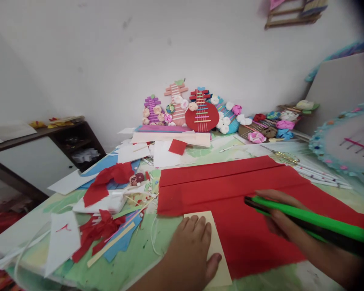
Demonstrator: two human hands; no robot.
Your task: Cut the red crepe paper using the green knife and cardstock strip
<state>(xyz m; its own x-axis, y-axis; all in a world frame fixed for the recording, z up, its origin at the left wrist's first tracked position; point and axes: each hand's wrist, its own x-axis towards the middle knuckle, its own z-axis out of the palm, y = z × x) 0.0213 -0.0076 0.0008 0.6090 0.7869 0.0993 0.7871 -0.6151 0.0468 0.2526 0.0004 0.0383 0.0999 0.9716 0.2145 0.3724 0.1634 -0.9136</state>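
Note:
My left hand (190, 251) lies flat, fingers together, pressing a beige card (216, 250) that sits on the near edge of a large red paper sheet (230, 190). My right hand (286, 220) rests on the red sheet and is closed around a long green and black tool (312, 220), whose dark tip points left across the paper. The tool runs back along my right forearm toward the lower right corner.
Red paper scraps (104, 182) and white and blue offcuts litter the left of the green table (133, 258). Paper instrument crafts with flowers (200, 113) stand along the wall. Scissors (283, 155) and white sticks lie at the right, by a decorated board (348, 141).

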